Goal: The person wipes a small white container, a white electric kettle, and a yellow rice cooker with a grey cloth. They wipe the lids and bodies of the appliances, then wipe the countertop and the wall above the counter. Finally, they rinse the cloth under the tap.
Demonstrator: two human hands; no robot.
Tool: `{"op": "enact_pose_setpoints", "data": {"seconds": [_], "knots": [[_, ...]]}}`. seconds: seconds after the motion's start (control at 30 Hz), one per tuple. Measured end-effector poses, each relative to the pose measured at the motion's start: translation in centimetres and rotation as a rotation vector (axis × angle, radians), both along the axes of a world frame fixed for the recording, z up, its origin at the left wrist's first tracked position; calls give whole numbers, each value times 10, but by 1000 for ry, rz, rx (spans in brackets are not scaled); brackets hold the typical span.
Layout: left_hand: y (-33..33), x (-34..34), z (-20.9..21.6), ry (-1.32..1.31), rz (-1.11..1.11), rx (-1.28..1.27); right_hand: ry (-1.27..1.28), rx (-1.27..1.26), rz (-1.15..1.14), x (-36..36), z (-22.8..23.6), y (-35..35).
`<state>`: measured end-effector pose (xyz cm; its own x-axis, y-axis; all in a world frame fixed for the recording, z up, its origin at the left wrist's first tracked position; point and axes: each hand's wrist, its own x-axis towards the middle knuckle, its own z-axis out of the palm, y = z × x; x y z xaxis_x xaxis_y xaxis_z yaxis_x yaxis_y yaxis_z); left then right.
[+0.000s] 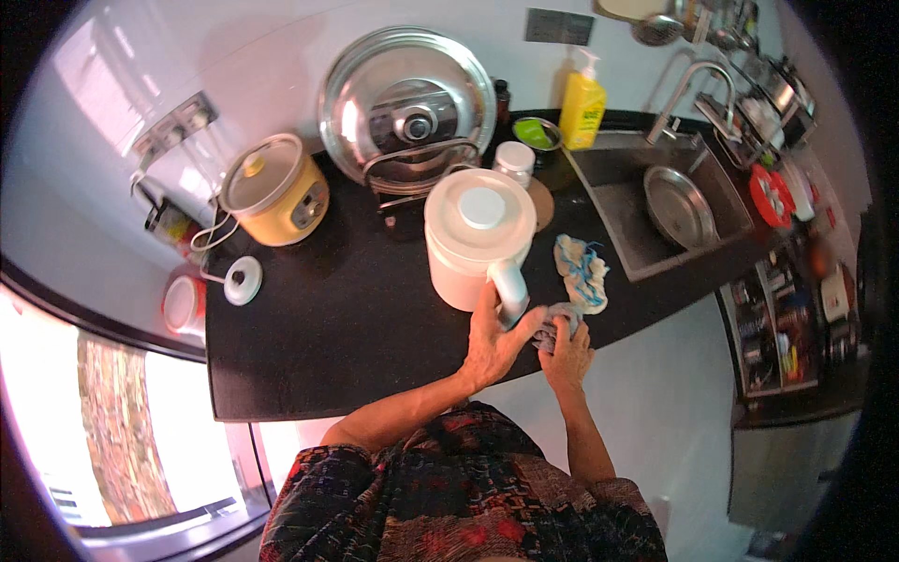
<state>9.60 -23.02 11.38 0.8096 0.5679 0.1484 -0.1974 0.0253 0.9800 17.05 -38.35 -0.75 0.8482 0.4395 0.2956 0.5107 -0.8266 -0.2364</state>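
A white lidded pitcher stands upright near the front of the black counter, its handle turned toward me. My left hand is at the lower end of that handle, which lies between its fingers and thumb. The tip of the left thumb reaches the edge of a crumpled grey cloth. Bent fingers of my right hand press on this cloth, just right of the handle by the counter's front edge. Beyond it lies a second cloth, white with blue marks, apart from both hands.
A yellow slow cooker and a small white lid sit at left. Behind the pitcher a large steel lid leans in a rack. A yellow pump bottle stands beside the sink, which holds a steel basin.
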Motion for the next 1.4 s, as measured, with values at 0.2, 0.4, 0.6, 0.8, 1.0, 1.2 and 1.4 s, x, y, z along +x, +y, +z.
{"op": "enact_pose_setpoints", "data": {"seconds": [0.2,0.4,0.6,0.8,1.0,1.2,1.4], "knots": [[33,-44,0,28,180,42,264,710,266,19,30,20],[63,-54,-11,7,370,15,-47,889,579,-9,117,97],[91,-95,1,66,385,114,230,1013,513,5,139,126],[115,-147,20,120,392,205,-166,466,912,-51,195,145],[140,-193,17,59,484,535,-330,294,1359,-111,233,205],[165,-234,44,85,374,305,-140,188,1145,-115,255,285],[205,-280,37,130,517,177,165,633,1010,-78,233,300]]}}
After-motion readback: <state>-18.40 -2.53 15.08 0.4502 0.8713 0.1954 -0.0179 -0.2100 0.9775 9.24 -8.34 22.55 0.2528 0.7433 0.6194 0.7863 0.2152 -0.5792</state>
